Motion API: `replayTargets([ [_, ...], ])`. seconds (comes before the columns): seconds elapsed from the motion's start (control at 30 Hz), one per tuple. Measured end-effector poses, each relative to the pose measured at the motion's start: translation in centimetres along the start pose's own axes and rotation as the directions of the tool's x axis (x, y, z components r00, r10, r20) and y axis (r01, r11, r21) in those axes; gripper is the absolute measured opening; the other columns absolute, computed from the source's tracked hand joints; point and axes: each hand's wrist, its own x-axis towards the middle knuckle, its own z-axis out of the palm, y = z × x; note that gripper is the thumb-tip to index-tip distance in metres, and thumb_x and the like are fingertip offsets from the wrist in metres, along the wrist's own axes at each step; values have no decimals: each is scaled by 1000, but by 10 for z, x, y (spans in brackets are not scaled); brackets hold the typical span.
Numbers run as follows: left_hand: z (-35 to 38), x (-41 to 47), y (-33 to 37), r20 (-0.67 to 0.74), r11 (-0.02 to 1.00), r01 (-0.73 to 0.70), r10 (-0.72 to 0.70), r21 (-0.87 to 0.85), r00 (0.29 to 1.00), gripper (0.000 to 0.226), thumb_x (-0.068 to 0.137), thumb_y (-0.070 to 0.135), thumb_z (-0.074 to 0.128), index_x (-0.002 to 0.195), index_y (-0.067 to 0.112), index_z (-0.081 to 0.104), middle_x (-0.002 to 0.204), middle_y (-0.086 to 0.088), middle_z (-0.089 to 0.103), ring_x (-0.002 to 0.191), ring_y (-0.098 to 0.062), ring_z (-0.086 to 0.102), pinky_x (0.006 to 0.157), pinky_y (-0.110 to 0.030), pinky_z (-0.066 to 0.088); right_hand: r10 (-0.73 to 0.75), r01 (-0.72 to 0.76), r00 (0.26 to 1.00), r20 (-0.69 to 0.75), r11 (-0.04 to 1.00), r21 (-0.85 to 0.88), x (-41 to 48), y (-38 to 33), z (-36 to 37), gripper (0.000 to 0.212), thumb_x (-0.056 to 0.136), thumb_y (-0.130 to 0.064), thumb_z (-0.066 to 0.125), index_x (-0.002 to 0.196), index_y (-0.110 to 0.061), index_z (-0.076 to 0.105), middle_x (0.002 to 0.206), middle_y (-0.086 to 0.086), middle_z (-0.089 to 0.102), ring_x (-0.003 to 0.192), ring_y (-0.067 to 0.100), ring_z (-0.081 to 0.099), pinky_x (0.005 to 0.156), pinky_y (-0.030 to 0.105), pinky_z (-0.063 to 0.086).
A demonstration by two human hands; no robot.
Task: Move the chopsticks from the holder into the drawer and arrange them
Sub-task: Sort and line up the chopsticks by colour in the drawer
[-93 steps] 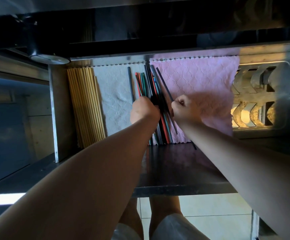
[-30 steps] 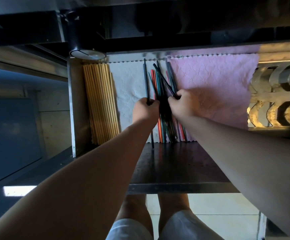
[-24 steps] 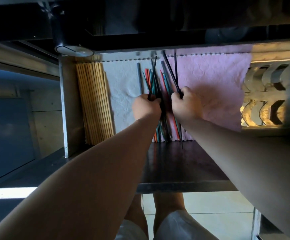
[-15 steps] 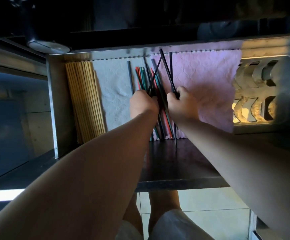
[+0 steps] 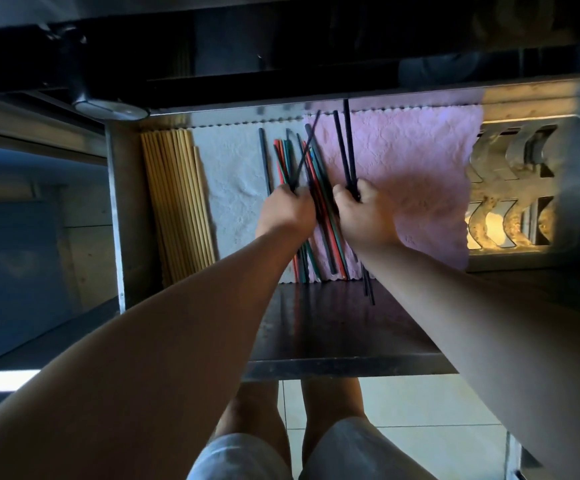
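Observation:
An open steel drawer (image 5: 114, 209) is lined with a white cloth (image 5: 233, 174) and a pink cloth (image 5: 416, 161). A loose heap of red, green and black chopsticks (image 5: 319, 188) lies along the seam between the cloths. My left hand (image 5: 287, 211) grips one black chopstick (image 5: 304, 150) that slants up to the right over the heap. My right hand (image 5: 364, 216) grips two black chopsticks (image 5: 345, 143), held nearly parallel and lengthwise over the pink cloth, their near ends reaching past the cloth edge. One black chopstick (image 5: 264, 161) lies alone on the white cloth.
A tidy row of bamboo chopsticks (image 5: 177, 202) fills the drawer's left side. A steel rack with curved slots (image 5: 510, 188) sits right of the pink cloth. A dark counter edge overhangs the drawer's back. The drawer's dark front panel (image 5: 333, 327) lies below my forearms.
My right hand has drawn its two black chopsticks clear of the heap and straightened them over the pink cloth. My left hand keeps hold of its slanted black chopstick.

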Motion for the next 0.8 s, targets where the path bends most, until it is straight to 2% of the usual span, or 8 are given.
replayTargets([
  [0.07, -7, 2, -7, -25, 1000, 1, -1, 9, 1000, 37, 102, 28, 35, 115, 3, 57, 116, -20, 63, 104, -37, 59, 72, -30, 36, 29, -30, 999, 21, 999, 38, 1, 2, 3, 36, 95, -25, 52, 79, 7, 56, 63, 20, 47, 59, 23, 44, 57, 31, 34],
  [0.2, -16, 6, -23, -77, 999, 48, -48, -1, 996, 37, 105, 30, 31, 120, 5, 54, 105, -8, 57, 86, -24, 51, 70, -31, 35, 90, -100, 992, 83, 988, 121, 2, 2, 3, 37, 98, -28, 47, 64, -19, 57, 51, 1, 47, 45, 21, 43, 50, 26, 33],
  [0.37, -15, 10, -22, -51, 995, 88, -91, -48, 995, 40, 104, 25, 29, 121, 2, 57, 122, -16, 57, 86, -22, 47, 71, -31, 34, 114, -130, 986, 119, 982, 137, 0, -1, 3, 37, 100, -29, 45, 66, -20, 56, 52, 1, 48, 42, 16, 42, 49, 23, 32],
  [0.53, -10, 10, -17, 0, 993, 102, -102, -56, 995, 38, 104, 28, 30, 112, 5, 59, 112, -15, 63, 93, -27, 57, 74, -32, 41, 120, -133, 986, 119, 985, 106, -2, -1, 3, 36, 99, -33, 44, 68, -20, 56, 56, 0, 48, 49, 17, 44, 53, 29, 35],
  [0.67, -12, 4, -14, -21, 994, 80, -82, -77, 996, 38, 104, 28, 31, 111, 5, 60, 111, -14, 61, 90, -26, 54, 74, -31, 38, 149, -161, 981, 122, 982, 97, -3, -2, 10, 34, 96, -41, 44, 72, -21, 56, 59, 0, 48, 50, 17, 44, 55, 27, 34],
  [0.8, -19, 1, -16, 61, 985, 46, -36, -164, 997, 32, 101, 28, 35, 98, 6, 59, 101, -17, 65, 91, -34, 60, 68, -32, 40, 183, -196, 974, 133, 977, 90, -6, -6, 19, 39, 88, -55, 44, 89, -19, 59, 67, -5, 50, 56, 13, 44, 54, 24, 32],
])
